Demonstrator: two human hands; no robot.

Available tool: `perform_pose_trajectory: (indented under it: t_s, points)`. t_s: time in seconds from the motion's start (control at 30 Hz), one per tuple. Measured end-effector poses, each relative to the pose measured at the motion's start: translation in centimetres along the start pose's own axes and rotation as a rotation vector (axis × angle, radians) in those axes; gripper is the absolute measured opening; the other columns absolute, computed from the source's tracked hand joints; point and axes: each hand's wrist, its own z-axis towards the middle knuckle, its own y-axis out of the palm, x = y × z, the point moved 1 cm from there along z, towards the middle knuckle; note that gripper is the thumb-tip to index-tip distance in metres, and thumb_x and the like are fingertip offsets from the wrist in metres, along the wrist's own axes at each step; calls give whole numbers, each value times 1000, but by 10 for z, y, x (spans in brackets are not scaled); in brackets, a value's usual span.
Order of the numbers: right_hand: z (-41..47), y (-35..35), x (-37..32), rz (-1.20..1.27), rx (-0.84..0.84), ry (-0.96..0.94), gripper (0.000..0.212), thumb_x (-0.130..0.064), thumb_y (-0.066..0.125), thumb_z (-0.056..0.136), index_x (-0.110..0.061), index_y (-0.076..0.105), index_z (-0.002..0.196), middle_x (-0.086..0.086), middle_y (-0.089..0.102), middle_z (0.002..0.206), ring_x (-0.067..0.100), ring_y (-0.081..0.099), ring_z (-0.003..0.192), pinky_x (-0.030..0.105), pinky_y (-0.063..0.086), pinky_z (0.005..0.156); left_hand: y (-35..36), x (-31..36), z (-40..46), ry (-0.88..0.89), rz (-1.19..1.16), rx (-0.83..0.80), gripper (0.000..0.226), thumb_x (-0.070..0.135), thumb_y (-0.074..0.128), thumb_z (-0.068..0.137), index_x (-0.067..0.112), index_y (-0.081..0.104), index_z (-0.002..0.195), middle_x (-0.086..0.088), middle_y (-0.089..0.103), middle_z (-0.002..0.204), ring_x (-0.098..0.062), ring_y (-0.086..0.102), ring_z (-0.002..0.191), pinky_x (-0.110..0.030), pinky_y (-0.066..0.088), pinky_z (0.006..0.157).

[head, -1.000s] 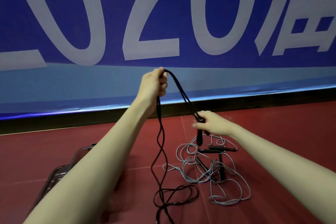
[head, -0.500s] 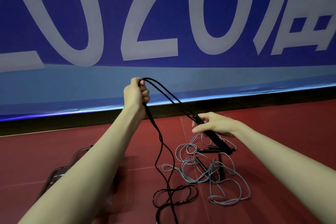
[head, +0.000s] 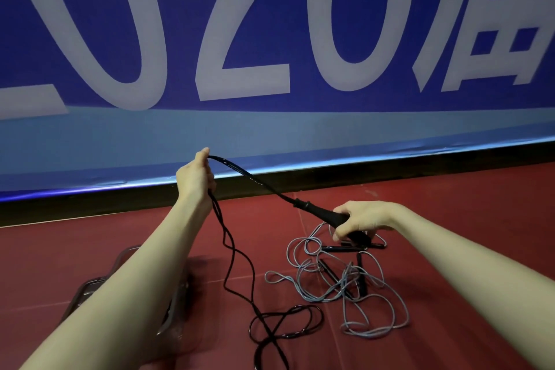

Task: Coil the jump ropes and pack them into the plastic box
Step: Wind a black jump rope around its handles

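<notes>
1. Since the earlier frame, both hands have spread apart: left hand (head: 194, 177) grips the black rope (head: 240, 261), right hand (head: 365, 219) grips its handle (head: 327, 215).
2. Left forearm hides most of the clear box (head: 90, 287); contents unclear.
3. Grey ropes (head: 345, 285) lie tangled on the floor (head: 450, 204).
</notes>
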Motion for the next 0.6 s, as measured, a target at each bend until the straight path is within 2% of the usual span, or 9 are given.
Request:
perform_pose_trajectory:
  t_s: [0.13,0.23,0.33,0.47,0.53,0.6]
  points:
    - [-2,1,12,163,63,-22,16,-18,68,82,-13,57,93,5,55,74,19,55,60,31,51,54,-19,-10,15,82,207,-102,42,28,61,91,22,31,61,10,25,47,-10,19,44,-28,15,48]
    - [-4,-3,15,178,183,-51,10,-18,64,87,-13,58,94,0,53,65,16,51,51,23,40,43,-31,-20,19,82,314,-166,39,27,59,93,22,36,63,12,28,46,-11,20,49,-28,15,50]
    - [-5,-7,16,228,257,-56,10,-23,65,88,-16,58,86,-3,46,60,11,39,44,20,30,40,-38,-26,17,62,400,-227,36,26,57,95,17,47,62,9,38,46,-12,28,50,-21,24,46]
    - [-4,-8,11,268,310,-66,19,-25,66,88,-17,54,75,-7,44,51,11,38,40,19,28,40,-34,-28,7,12,504,-341,31,30,50,99,8,66,85,2,55,57,-11,50,50,-14,41,50]
    - [-4,-8,5,275,332,-76,25,-27,66,87,-18,51,69,-6,43,50,12,39,39,18,28,39,-27,-30,1,-42,593,-431,34,37,47,99,8,66,96,-6,63,69,-12,57,56,-19,43,56]
    - [-3,-8,-1,265,333,-75,29,-30,66,86,-16,50,66,-4,44,49,13,39,39,18,28,39,-18,-32,-5,-78,700,-528,40,45,43,99,12,65,98,-6,68,70,-12,58,60,-24,40,63]
